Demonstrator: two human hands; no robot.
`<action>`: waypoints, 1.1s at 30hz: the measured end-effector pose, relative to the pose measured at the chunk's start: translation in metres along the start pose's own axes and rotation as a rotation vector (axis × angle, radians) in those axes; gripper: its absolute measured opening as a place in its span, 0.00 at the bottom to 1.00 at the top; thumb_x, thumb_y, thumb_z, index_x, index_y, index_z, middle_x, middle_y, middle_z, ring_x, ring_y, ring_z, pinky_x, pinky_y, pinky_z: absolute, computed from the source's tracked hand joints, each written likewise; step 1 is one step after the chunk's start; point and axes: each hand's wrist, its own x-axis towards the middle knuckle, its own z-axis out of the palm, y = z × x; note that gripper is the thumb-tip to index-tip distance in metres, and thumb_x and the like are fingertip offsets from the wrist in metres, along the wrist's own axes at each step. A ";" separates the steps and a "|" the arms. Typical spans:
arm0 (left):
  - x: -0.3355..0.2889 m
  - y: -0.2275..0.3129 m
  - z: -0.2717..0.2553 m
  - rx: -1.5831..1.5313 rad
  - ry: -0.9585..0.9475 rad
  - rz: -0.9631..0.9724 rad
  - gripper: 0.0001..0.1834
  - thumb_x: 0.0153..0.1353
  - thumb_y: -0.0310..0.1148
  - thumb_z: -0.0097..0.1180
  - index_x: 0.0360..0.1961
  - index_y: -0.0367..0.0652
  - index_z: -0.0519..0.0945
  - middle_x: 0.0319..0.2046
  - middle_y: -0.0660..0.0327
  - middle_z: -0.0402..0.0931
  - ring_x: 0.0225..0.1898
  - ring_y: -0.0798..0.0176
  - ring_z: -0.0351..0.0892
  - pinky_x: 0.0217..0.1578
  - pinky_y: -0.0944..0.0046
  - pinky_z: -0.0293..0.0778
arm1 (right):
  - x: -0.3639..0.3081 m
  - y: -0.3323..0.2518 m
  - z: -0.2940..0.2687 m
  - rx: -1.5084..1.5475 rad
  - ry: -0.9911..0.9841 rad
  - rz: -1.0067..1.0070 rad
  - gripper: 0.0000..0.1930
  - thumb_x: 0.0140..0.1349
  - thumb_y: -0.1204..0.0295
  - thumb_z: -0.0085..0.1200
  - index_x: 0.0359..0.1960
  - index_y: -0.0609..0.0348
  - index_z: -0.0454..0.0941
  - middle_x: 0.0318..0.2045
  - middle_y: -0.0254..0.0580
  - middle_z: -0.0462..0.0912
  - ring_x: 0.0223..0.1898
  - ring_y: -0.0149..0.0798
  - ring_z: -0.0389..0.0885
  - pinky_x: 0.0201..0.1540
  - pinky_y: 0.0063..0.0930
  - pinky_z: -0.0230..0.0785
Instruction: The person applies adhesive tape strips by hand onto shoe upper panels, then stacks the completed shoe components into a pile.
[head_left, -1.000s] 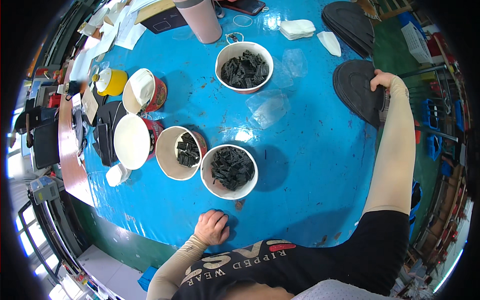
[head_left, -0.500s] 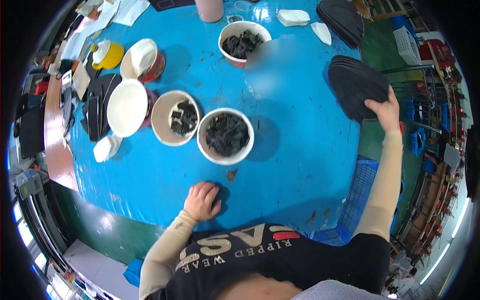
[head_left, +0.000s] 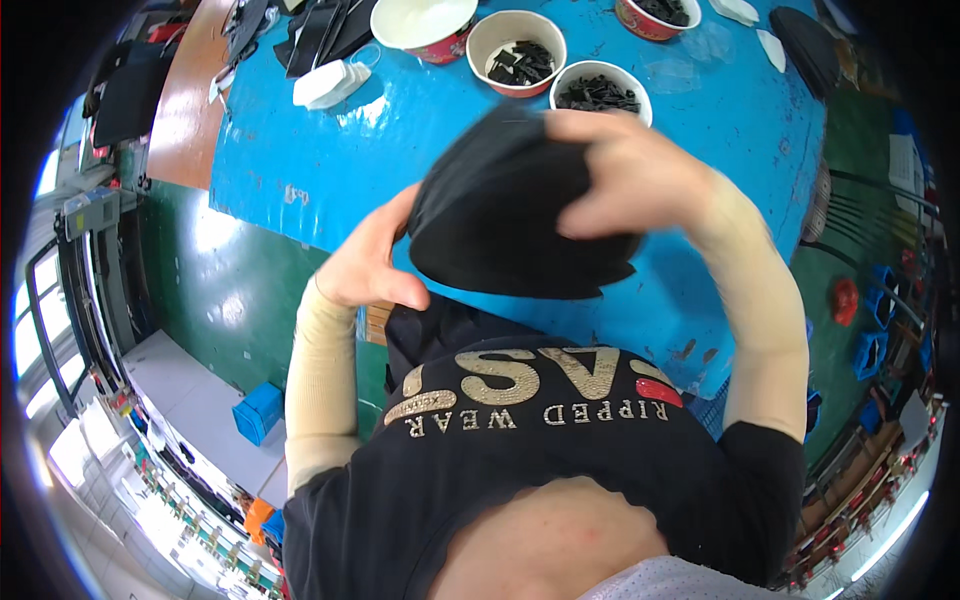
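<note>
Carried from the table's right side, the thick stack of thin, black, round-edged sheets [head_left: 500,225] is now in front of the body, over the near part of the shiny blue tabletop [head_left: 690,290]. Blurred by motion, the right hand [head_left: 640,185] grips its right side, thumb on the near face. The left hand [head_left: 370,260] is open at the left edge, thumb spread clear; its fingers are partly hidden, so whether they touch cannot be told. Its layers already sit unevenly at the lower right, so a one-sided grip could let loose sheets fan out and slip. Swung too far forward, the stack could also knock the round white-lined tub [head_left: 643,98] just beyond, spilling its small black pieces [head_left: 597,95].
</note>
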 end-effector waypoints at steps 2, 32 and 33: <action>-0.019 -0.026 0.005 -0.006 0.224 -0.087 0.47 0.42 0.39 0.69 0.60 0.31 0.59 0.55 0.54 0.66 0.57 0.60 0.64 0.58 0.62 0.58 | 0.054 -0.010 0.010 -0.204 -0.183 -0.044 0.25 0.28 0.66 0.61 0.32 0.70 0.77 0.21 0.52 0.78 0.23 0.42 0.79 0.28 0.31 0.70; -0.022 -0.145 -0.064 -0.482 0.851 -0.409 0.31 0.57 0.40 0.55 0.59 0.39 0.61 0.53 0.54 0.69 0.51 0.52 0.72 0.51 0.52 0.71 | -0.040 0.417 -0.286 1.571 1.934 0.217 0.34 0.41 0.51 0.68 0.50 0.48 0.69 0.46 0.39 0.67 0.44 0.46 0.63 0.54 0.42 0.57; -0.025 -0.142 -0.064 -0.449 0.843 -0.410 0.32 0.56 0.42 0.57 0.58 0.40 0.62 0.52 0.55 0.69 0.51 0.53 0.72 0.51 0.52 0.71 | -0.034 0.416 -0.286 1.672 1.940 0.288 0.29 0.41 0.52 0.68 0.45 0.47 0.72 0.43 0.35 0.69 0.42 0.42 0.63 0.50 0.38 0.58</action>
